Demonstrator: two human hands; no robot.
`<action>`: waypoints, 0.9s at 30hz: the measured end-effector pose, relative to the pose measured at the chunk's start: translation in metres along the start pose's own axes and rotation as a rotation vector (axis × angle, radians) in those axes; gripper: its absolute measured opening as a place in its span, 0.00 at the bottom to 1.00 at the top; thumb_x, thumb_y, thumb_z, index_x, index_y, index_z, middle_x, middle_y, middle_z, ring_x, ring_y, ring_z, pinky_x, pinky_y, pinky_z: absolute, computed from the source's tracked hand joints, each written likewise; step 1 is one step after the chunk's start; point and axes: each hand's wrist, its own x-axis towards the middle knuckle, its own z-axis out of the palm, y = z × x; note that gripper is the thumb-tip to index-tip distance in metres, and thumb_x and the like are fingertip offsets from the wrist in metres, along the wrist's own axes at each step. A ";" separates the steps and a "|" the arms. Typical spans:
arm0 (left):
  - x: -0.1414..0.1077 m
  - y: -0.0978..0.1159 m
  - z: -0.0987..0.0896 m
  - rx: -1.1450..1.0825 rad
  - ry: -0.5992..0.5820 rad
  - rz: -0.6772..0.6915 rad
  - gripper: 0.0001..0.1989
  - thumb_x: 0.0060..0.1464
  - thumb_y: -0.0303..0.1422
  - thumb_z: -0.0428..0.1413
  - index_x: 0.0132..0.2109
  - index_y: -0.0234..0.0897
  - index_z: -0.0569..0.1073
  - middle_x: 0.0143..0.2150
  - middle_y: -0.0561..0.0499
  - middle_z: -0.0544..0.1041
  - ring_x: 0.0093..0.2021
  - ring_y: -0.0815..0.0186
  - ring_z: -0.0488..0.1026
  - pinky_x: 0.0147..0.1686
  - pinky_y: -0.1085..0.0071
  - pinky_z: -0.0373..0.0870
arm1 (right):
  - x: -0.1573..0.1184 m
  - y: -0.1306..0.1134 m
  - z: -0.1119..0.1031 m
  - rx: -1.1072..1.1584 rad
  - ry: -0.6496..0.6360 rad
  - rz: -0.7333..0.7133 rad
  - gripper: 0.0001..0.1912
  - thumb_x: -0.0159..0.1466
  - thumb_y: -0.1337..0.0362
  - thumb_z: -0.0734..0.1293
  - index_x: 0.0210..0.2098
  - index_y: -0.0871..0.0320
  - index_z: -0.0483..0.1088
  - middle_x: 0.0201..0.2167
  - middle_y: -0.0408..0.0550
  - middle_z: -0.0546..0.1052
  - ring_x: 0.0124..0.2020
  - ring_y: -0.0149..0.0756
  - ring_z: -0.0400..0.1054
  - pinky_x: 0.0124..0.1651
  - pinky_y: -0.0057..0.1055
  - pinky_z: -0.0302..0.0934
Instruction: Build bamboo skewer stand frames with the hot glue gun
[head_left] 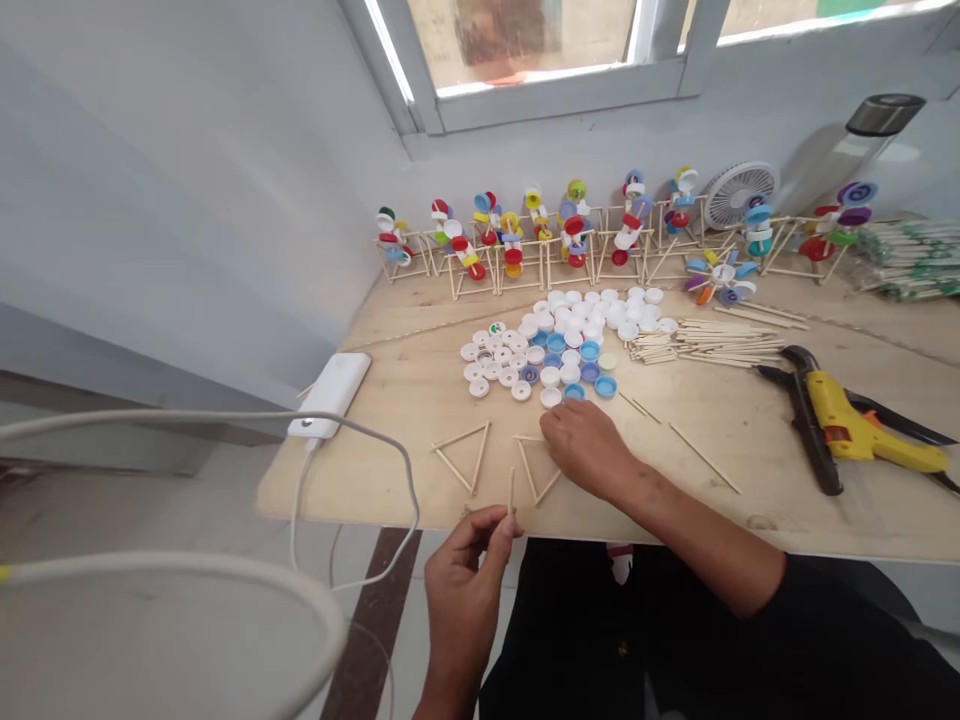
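Near the table's front edge, my left hand (474,565) pinches a short wooden stick (511,488) that points upward. My right hand (583,440) reaches over the table by the front of the bottle caps, its fingers bent together; what they hold, if anything, is hidden. One stick triangle (480,460) lies to the left. A second stick triangle (527,470) is partly covered by my right hand. White caps (585,315) and blue caps (606,386) are spread just beyond that hand. A long stick (705,458) lies to the right.
A yellow glue gun (862,430) rests at the right beside a pile of sticks (727,342). Stick frames with coloured cap wheels (574,225) line the back, near a small fan (739,195). A white power bank (334,390) with a cable sits at the left edge.
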 end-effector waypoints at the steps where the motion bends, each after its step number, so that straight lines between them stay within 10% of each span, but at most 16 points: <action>1: 0.000 0.000 0.001 0.020 -0.010 0.016 0.09 0.49 0.38 0.58 0.33 0.36 0.75 0.27 0.52 0.77 0.30 0.67 0.73 0.32 0.73 0.70 | -0.008 0.005 -0.004 0.023 -0.004 0.028 0.08 0.61 0.73 0.61 0.29 0.60 0.70 0.29 0.50 0.75 0.33 0.37 0.67 0.32 0.31 0.53; 9: 0.011 0.006 0.027 0.328 -0.129 0.380 0.07 0.54 0.34 0.54 0.33 0.38 0.75 0.26 0.53 0.75 0.25 0.69 0.69 0.28 0.73 0.67 | -0.087 0.044 0.002 0.937 0.225 0.483 0.11 0.58 0.57 0.65 0.35 0.58 0.69 0.26 0.42 0.72 0.27 0.30 0.66 0.30 0.26 0.60; 27: 0.034 0.001 0.049 0.631 -0.193 0.707 0.08 0.58 0.30 0.49 0.33 0.37 0.72 0.28 0.51 0.75 0.31 0.65 0.69 0.33 0.68 0.64 | -0.116 0.034 0.009 1.100 0.315 0.652 0.13 0.57 0.55 0.68 0.31 0.58 0.68 0.26 0.43 0.70 0.26 0.30 0.63 0.28 0.26 0.58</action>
